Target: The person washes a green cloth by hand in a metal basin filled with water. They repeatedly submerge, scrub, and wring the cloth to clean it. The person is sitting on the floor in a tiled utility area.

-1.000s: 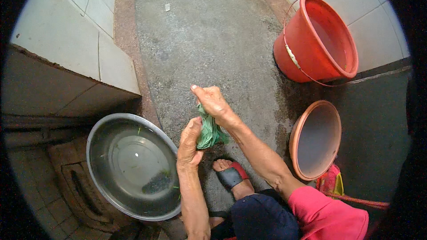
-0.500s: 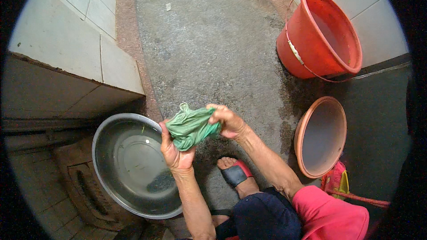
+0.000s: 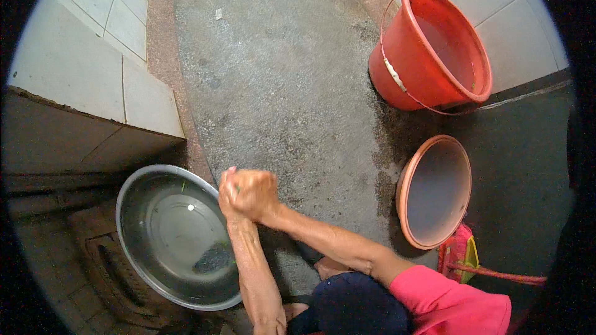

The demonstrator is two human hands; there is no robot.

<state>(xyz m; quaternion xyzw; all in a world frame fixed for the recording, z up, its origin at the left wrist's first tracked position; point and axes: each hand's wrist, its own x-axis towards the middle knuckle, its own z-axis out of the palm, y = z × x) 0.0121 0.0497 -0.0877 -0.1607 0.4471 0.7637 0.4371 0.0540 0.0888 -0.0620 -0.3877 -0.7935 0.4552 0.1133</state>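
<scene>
Both my hands are pressed together beside the rim of a grey metal basin (image 3: 205, 298). My right hand (image 3: 257, 193) is a closed fist, laid over and against my left hand (image 3: 228, 201), whose fingers are also closed. Only a speck of a green cloth (image 3: 238, 190) shows between the fingers; the rest of it is hidden inside my grip. Shallow water with a few green bits lies in the basin, at my left.
A red bucket (image 3: 388, 56) with a wire handle holds water at the far right. Nearer stands an orange tub (image 3: 406, 192) of cloudy water, with a pink and yellow object (image 3: 459, 251) next to it. A tiled ledge (image 3: 149, 102) juts out at left above the grey floor (image 3: 279, 74).
The green cloth was spread between my two hands; now it is bunched up inside them. My right hand has moved left and down onto my left hand. The view has shifted slightly.
</scene>
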